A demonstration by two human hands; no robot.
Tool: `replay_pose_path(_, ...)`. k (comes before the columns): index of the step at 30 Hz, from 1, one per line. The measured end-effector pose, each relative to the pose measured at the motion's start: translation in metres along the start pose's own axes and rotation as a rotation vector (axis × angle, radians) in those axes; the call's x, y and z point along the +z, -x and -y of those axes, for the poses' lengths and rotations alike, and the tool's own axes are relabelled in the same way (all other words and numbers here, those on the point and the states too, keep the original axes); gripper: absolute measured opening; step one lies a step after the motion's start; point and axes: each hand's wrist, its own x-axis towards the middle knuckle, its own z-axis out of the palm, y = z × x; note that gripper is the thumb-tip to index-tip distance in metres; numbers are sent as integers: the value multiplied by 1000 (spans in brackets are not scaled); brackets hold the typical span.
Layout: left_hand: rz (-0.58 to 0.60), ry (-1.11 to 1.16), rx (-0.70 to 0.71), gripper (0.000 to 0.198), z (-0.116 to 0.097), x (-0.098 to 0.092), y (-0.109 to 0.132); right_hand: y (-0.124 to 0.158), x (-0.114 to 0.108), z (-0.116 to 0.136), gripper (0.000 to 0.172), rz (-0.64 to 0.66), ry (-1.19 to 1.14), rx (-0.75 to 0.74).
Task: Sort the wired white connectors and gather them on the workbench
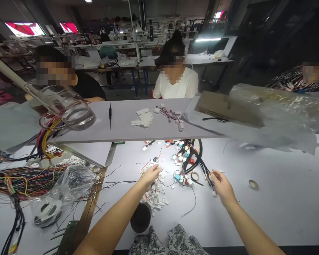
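Left hand (150, 177) over pile of white connectors (155, 200), fingers curled; cannot tell whether anything is pinched. Black wire harness (201, 162) on table (281, 202), mostly right of pile, between hands; outstretched branch's long axis slants far left to near right, connector end pointing near-right. Right hand (223, 186) appears closed on branch near that end. Likely step: steadying branch, picking among connectors; next move seems to call for firm right pinch, left fingertips isolating single connector.
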Motion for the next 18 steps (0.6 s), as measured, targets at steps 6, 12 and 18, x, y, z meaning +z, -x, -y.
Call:
replay_pose_path(6, 39, 164, -149, 59, -17, 81, -34, -66, -2, 14, 71, 81, 12, 97)
replay_pose_path(12, 59, 191, -193, 52, -26, 127, -61, -93, 22, 33, 54, 270, -89, 240)
replay_pose_path(18, 182, 219, -254, 61, -39, 150, -80, -100, 29, 51, 46, 627, -289, 516)
